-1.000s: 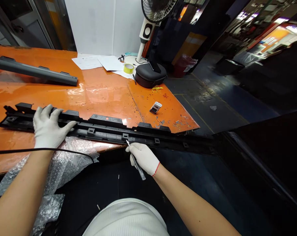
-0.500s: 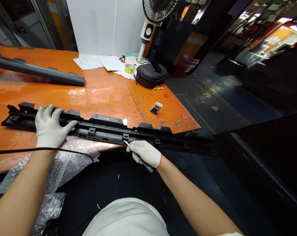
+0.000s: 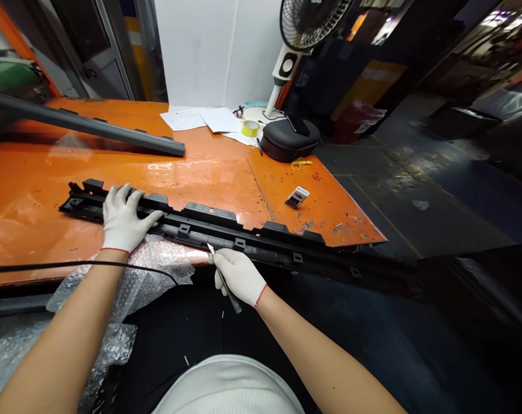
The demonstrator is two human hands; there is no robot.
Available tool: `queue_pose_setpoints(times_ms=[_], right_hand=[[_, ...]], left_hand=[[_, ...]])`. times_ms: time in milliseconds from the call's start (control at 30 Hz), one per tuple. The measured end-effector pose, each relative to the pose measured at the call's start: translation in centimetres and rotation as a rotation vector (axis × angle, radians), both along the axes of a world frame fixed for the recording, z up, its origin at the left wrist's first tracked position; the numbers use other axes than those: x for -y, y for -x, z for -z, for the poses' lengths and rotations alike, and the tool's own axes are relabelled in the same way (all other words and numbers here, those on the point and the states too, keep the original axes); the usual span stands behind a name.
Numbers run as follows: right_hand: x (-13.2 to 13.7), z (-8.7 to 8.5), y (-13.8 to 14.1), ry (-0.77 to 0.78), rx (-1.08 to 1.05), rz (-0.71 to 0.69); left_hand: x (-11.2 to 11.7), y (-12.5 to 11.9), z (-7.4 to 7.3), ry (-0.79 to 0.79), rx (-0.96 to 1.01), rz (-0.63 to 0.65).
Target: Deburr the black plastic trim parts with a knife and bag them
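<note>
A long black plastic trim strip (image 3: 226,230) with several clip tabs lies along the near edge of the orange table (image 3: 71,167) and sticks out past its right corner. My left hand (image 3: 125,221), in a white glove, lies flat on the strip's left part with fingers spread. My right hand (image 3: 239,275), also gloved, is closed on a thin metal blade tool (image 3: 220,273) whose tip touches the strip's near edge at its middle.
A second dark strip (image 3: 92,125) lies at the table's back left. Bubble wrap (image 3: 148,270) hangs over the near edge under a black cable (image 3: 71,264). Papers (image 3: 200,119), yellow tape (image 3: 250,127), a black case (image 3: 289,141), a fan (image 3: 304,34) and a small box (image 3: 297,196) sit to the right.
The view has swung left, so everything sits further right in frame. My right hand has slid the blade tip a little left along the strip. My left hand stays pressed on it.
</note>
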State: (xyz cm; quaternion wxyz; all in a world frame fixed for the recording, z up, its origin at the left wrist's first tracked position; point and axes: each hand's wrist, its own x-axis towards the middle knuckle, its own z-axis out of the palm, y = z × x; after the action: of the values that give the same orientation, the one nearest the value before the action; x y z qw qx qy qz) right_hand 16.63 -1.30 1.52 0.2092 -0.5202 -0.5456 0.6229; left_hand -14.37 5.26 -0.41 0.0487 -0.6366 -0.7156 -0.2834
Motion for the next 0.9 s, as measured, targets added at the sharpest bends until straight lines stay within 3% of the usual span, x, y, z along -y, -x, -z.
queue_pose_setpoints(times_ms=[167,267,333,467,533,633,767,900], right_hand=[[-1.3,-0.6,1.4,0.058,0.062,-0.027],[-1.4,-1.5,1.3,0.107,0.061,-0.201],[-1.3,-2.0,1.2,-0.032,0.165,-0.245],[-1.2,-1.8,1.4,-0.501,0.794,-0.141],[-1.3,-1.4,1.5,-0.562,0.993,-0.202],[-1.5,-0.8,0.9,-0.621,1.117,-0.253],[-1.2,-0.3,-2.2,-0.663,1.218,-0.266],[-0.6,0.3,-7.8,-0.695,1.244,-0.209]], left_hand=[[0.0,-0.1,0.1,0.010,0.005,-0.013],[-0.1,-0.1,0.2,0.010,0.013,-0.023],[-0.1,-0.2,0.3,0.006,0.012,-0.026],[-0.1,-0.1,0.6,-0.017,0.004,-0.014],[-0.1,0.1,0.8,-0.053,0.017,0.012],[-0.2,0.8,0.8,-0.174,0.109,0.049],[0.3,2.0,0.2,-0.376,0.240,-0.164],[0.8,2.9,-0.6,-0.271,0.281,-0.370]])
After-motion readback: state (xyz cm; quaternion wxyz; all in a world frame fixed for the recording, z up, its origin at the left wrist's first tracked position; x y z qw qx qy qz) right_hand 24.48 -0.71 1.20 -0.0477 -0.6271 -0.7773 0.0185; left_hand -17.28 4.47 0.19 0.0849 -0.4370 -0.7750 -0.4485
